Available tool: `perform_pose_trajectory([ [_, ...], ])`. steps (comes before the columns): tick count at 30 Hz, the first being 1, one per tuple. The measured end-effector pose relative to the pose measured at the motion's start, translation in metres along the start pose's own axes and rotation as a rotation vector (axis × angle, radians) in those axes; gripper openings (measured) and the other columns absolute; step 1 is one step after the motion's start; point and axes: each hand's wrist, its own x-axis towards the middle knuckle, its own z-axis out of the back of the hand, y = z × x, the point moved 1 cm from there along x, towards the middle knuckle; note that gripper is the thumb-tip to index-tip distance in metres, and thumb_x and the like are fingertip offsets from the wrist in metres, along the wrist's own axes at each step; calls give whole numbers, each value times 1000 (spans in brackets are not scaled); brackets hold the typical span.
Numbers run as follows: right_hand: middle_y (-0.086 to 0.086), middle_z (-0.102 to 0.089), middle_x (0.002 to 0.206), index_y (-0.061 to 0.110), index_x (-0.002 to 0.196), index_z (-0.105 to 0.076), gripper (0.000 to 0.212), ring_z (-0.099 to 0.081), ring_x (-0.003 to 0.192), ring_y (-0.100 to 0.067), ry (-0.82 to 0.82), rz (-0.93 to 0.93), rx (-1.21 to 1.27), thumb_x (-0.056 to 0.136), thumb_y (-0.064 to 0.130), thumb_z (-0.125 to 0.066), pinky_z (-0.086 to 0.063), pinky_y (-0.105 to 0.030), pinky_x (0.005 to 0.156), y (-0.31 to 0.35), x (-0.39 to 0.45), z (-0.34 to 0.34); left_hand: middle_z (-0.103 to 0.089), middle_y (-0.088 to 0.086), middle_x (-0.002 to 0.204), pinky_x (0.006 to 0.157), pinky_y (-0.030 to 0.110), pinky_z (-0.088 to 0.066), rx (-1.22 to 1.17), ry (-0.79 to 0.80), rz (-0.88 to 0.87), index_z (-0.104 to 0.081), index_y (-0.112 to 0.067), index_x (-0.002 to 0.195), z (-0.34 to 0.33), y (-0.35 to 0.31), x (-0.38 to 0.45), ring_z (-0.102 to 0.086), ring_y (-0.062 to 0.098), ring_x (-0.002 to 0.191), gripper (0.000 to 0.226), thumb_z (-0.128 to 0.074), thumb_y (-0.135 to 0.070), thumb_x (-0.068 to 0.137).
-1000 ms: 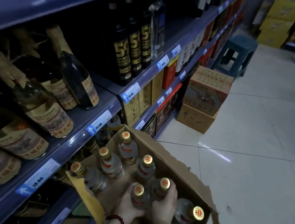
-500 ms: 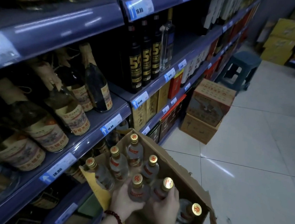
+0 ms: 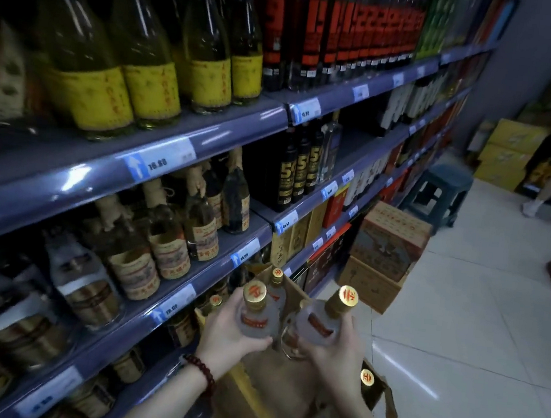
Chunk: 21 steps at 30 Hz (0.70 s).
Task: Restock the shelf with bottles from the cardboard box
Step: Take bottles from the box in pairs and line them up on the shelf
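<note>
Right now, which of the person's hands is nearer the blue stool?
Right. The right hand holds its bottle on the aisle side, toward the blue stool; the left hand sits shelf-side, farther away.

Two clear gold-capped bottles (image 3: pixel 256 320) (image 3: pixel 319 320) above the open cardboard box (image 3: pixel 380 392), beside the shelf (image 3: pixel 138 317).

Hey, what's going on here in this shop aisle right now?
A person is restocking liquor. The left hand grips one clear gold-capped bottle and the right hand grips another, both held above an open cardboard box beside the shelf. More gold-capped bottles remain in the box. Neither held bottle is on the shelf yet.
</note>
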Motion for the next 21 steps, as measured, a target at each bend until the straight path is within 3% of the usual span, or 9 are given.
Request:
perform_pose_trajectory([
  [4, 19, -56, 97, 32, 107, -50, 63, -53, 93, 5, 12, 198, 15, 57, 32, -89, -40, -6, 74, 72, -20, 21, -67, -20, 89, 83, 22, -49, -46, -76, -53, -55, -39, 92, 47, -24, -39, -61, -4, 89, 56, -90, -33, 49],
  [8, 16, -64, 106, 37, 115, -53, 67, -60, 99, 0, 52, 335, 81, 57, 46, -84, -53, -27, 85, 149, -47, 25, -69, -17, 90, 74, 16, -50, -121, -197, -120, -57, -36, 91, 106, -42, -81, -63, -3, 87, 54, -90, -29, 50],
  [11, 18, -67, 102, 56, 110, -51, 67, -64, 96, 3, 58, 411, 189, 59, 32, -87, -56, -21, 81, 204, -68, 15, -70, -15, 90, 78, 25, -54, -176, -321, -114, -60, -33, 94, 158, -51, -113, -65, 0, 85, 54, -92, -25, 51],
  [15, 16, -71, 99, 43, 117, -54, 69, -66, 92, 0, 107, 452, 272, 57, 33, -87, -57, -37, 84, 268, -84, -9, -75, -13, 83, 75, 28, -56, -193, -488, -97, -66, -30, 93, 227, -56, -154, -69, 1, 77, 60, -89, -39, 39],
  [18, 20, -71, 94, 43, 115, -56, 67, -65, 89, 5, 170, 516, 336, 57, 31, -88, -55, -38, 86, 321, -92, -31, -74, -20, 80, 71, 19, -54, -165, -633, -127, -66, -32, 89, 283, -65, -183, -67, -7, 72, 54, -88, -39, 40],
  [21, 27, -65, 99, 37, 125, -51, 76, -62, 94, 7, 278, 599, 409, 59, 31, -87, -52, -33, 89, 376, -103, -55, -71, -25, 80, 62, 14, -48, -85, -780, -161, -63, -37, 89, 333, -82, -212, -63, -14, 72, 48, -89, -37, 48],
])
